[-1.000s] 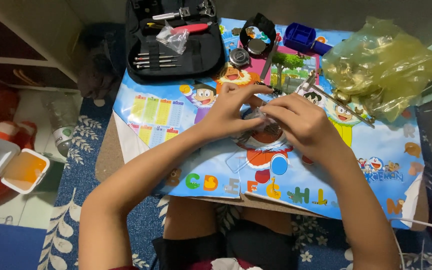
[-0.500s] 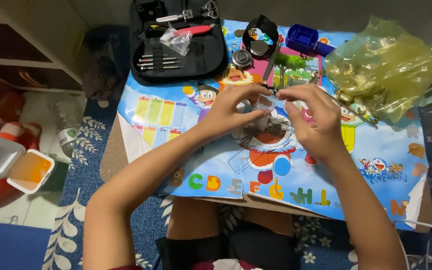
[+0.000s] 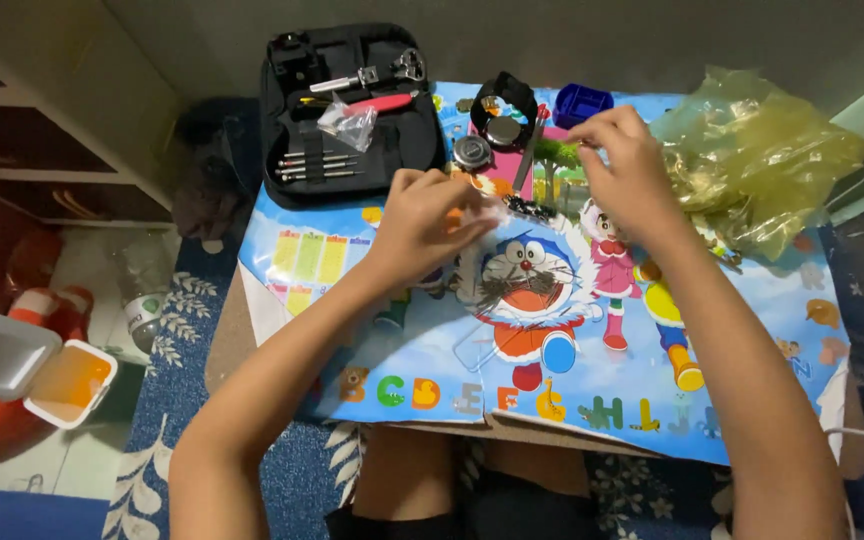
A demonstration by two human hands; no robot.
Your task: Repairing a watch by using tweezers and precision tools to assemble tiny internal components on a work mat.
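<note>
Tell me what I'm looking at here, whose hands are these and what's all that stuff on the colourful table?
The camera sits on a person's head and looks down, so these are that person's own two bare hands. The left hand rests on a cartoon picture mat covering a small table, fingers pinching something too small to make out. The right hand is raised, reaching toward the top of the mat, near a crinkly yellow plastic bag. Behind the hands lie an open black tool case with small screwdrivers, a black wristwatch, and a little blue box.
</note>
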